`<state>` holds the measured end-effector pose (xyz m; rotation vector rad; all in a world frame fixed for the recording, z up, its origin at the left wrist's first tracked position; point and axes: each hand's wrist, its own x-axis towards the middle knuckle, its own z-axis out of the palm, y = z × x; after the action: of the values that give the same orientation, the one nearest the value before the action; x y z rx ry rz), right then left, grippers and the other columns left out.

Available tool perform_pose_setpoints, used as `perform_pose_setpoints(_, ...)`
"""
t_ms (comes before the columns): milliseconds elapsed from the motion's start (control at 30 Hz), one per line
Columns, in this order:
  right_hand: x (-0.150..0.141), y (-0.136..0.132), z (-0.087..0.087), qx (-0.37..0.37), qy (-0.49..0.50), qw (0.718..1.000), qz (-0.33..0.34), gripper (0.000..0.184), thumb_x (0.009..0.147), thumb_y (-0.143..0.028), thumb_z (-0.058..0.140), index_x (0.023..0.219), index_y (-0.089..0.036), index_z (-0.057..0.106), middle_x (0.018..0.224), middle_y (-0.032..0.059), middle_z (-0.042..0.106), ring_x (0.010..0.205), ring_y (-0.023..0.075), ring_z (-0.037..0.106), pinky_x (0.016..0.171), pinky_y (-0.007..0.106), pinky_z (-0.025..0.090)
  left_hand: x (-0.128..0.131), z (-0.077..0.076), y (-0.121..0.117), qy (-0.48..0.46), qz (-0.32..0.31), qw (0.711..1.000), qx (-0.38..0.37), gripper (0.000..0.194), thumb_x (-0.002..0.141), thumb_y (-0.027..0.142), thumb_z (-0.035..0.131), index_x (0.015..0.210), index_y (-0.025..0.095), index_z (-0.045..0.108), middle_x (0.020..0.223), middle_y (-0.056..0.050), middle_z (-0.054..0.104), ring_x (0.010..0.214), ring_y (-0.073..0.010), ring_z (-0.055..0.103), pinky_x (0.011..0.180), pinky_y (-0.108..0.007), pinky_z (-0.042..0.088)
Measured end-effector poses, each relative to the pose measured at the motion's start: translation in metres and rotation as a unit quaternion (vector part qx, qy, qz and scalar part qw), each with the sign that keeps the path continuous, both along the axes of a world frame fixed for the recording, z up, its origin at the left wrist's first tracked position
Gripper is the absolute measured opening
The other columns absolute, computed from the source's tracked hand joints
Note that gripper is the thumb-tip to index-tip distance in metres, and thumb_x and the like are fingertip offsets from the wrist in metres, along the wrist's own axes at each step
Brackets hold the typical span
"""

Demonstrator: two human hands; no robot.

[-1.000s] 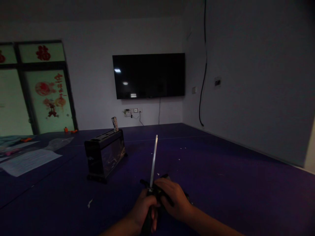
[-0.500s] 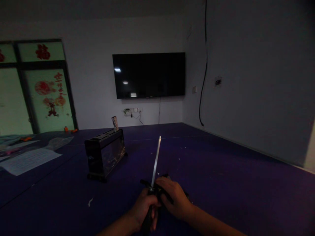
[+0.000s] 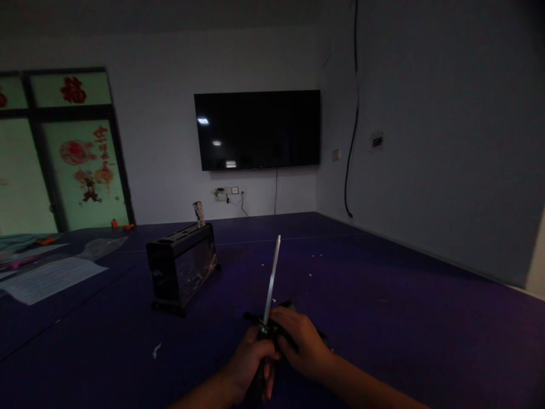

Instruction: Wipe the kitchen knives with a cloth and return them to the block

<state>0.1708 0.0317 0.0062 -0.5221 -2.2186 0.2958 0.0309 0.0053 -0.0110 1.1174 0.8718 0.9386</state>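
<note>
My left hand (image 3: 251, 360) is closed round the dark handle of a sharpening steel (image 3: 272, 281). Its long bright rod points up and away from me, leaning slightly right. Beside it my right hand (image 3: 304, 343) has its fingers curled over a black thing (image 3: 288, 338) near the base of the rod. Most of that thing is covered by the fingers, so its kind cannot be made out. Left of my hands stands a black knife block (image 3: 196, 267) with slots in its top and a see-through side. From its far end sticks up a patterned handle (image 3: 198, 215).
The purple tabletop (image 3: 383, 318) carries small white scraps (image 3: 156, 349). Paper sheets (image 3: 53, 278), a clear plastic bag (image 3: 102, 247) and orange pieces (image 3: 128, 226) lie at the left. A television (image 3: 259, 130) hangs on the far wall; a black cable (image 3: 351, 165) hangs at the right.
The tip of the sharpening steel has swung slightly to the right. Both hands keep nearly the same place and hold. The knife block has not moved.
</note>
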Motion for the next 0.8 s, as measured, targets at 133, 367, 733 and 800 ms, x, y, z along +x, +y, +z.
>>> perform_pose_setpoints(133, 0.000, 0.001, -0.003, 0.004, -0.007, 1.000, -0.021, 0.041, 0.063, -0.006, 0.040, 0.100, -0.020, 0.052, 0.095, 0.0066, 0.060, 0.086, 0.0188, 0.057, 0.073, 0.032, 0.047, 0.002, 0.004, -0.002, 0.019, 0.028, 0.999, -0.010, 0.019, 0.058, 0.024, 0.047, 0.041, 0.016, 0.043, 0.027, 0.004, 0.037, 0.021, -0.0111, 0.039, 0.022, -0.017, 0.024)
perform_pose_setpoints(367, 0.004, 0.001, -0.009, 0.085, 0.025, 0.996, -0.031, 0.043, 0.066, -0.009, 0.041, 0.108, -0.019, 0.049, 0.097, 0.0086, 0.062, 0.091, 0.0206, 0.058, 0.075, 0.033, 0.048, 0.005, 0.012, -0.007, 0.067, 0.057, 0.996, 0.006, 0.030, 0.063, 0.033, 0.049, 0.040, 0.017, 0.040, 0.028, 0.003, 0.037, 0.022, -0.0083, 0.036, 0.024, -0.017, 0.024)
perform_pose_setpoints(733, 0.005, -0.002, -0.005, 0.105, 0.031, 0.993, -0.036, 0.038, 0.068, -0.012, 0.041, 0.104, -0.018, 0.049, 0.095, 0.0098, 0.062, 0.088, 0.0210, 0.059, 0.073, 0.033, 0.049, 0.004, 0.009, -0.005, 0.088, 0.070, 0.994, 0.015, 0.027, 0.066, 0.032, 0.045, 0.044, 0.016, 0.044, 0.029, 0.003, 0.040, 0.022, -0.0092, 0.036, 0.024, -0.018, 0.024)
perform_pose_setpoints(800, 0.004, -0.002, -0.003, 0.089, 0.030, 0.995, -0.031, 0.038, 0.067, -0.011, 0.041, 0.104, -0.018, 0.049, 0.094, 0.0092, 0.062, 0.087, 0.0205, 0.059, 0.073, 0.033, 0.049, 0.004, 0.010, -0.006, 0.086, 0.072, 0.994, 0.015, 0.028, 0.067, 0.033, 0.044, 0.045, 0.016, 0.044, 0.029, 0.003, 0.040, 0.022, -0.0086, 0.035, 0.025, -0.018, 0.024)
